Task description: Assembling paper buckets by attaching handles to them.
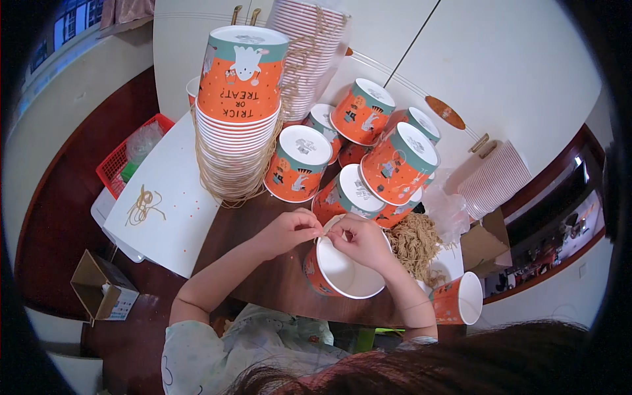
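In the head view, we pinch a thin string between the fingers of our left hand and right hand, both closed on it at the rim of an orange paper bucket. Just right of the grip lies a heap of tan strings; beyond it stand upturned buckets.

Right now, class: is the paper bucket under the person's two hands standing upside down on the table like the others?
No. The paper bucket lies tilted with its white open mouth toward the camera, both hands at its rim.

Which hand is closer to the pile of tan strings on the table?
Right. The right hand sits beside the tan string pile; the left hand is farther, across the open paper bucket.
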`<action>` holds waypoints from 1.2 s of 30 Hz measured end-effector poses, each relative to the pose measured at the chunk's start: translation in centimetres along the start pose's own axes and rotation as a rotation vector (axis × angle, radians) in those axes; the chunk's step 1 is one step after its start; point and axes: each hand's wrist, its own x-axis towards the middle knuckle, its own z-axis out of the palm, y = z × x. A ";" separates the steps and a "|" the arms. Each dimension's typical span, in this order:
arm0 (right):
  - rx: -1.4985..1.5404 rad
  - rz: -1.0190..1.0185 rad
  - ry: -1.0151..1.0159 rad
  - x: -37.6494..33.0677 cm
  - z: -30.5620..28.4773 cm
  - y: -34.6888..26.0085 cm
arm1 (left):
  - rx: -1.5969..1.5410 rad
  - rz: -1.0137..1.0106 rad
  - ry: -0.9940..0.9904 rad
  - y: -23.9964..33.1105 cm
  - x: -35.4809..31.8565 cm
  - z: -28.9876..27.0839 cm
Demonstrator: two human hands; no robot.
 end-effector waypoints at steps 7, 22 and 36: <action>0.155 0.131 0.095 -0.2 -0.2 -0.9 | -0.631 -0.428 -0.133 -0.7 -0.2 -0.7; -0.128 -0.430 0.128 0.3 0.0 -1.7 | -0.834 -0.393 -0.174 0.5 -0.9 0.0; 0.301 0.008 0.067 -0.5 0.1 -0.3 | -0.002 0.145 0.005 0.0 -0.9 0.8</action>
